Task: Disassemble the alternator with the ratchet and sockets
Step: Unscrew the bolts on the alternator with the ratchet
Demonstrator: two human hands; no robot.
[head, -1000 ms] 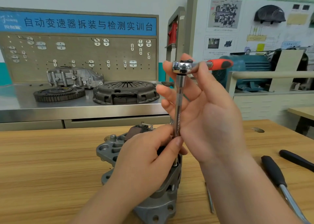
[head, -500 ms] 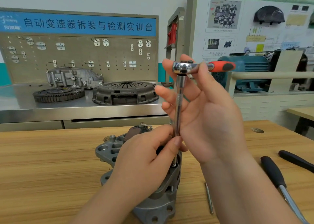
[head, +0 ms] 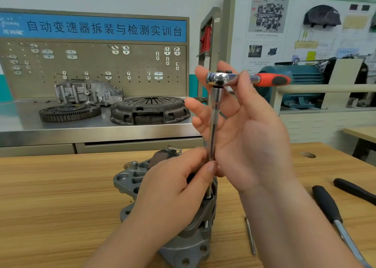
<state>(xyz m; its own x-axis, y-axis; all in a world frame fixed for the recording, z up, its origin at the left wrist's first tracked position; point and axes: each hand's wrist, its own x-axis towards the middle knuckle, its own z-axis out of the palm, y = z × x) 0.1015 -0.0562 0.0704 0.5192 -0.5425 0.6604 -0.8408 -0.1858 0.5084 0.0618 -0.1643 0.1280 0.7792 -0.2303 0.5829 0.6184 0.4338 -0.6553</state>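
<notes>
The grey alternator point(head: 183, 241) stands on the wooden table point(head: 50, 196), partly hidden by my left hand. A chrome ratchet point(head: 219, 78) with a red handle point(head: 272, 80) sits level on top of a long extension bar point(head: 213, 129). The bar runs straight down to a bolt at the alternator's rim. My left hand point(head: 173, 192) pinches the lower end of the bar between thumb and fingers. My right hand point(head: 244, 135) holds the ratchet head between thumb and index finger. Its other fingers spread loosely behind the bar.
Two black-handled screwdrivers point(head: 329, 208) point(head: 354, 190) lie on the table at right, and a thin metal rod point(head: 250, 237) lies beside the alternator. Behind, a steel bench carries a clutch cover point(head: 150, 110), a flywheel point(head: 69, 111) and a housing point(head: 87, 92).
The ratchet's red handle has drifted slightly to the right. Both hands keep their hold in almost the same place.
</notes>
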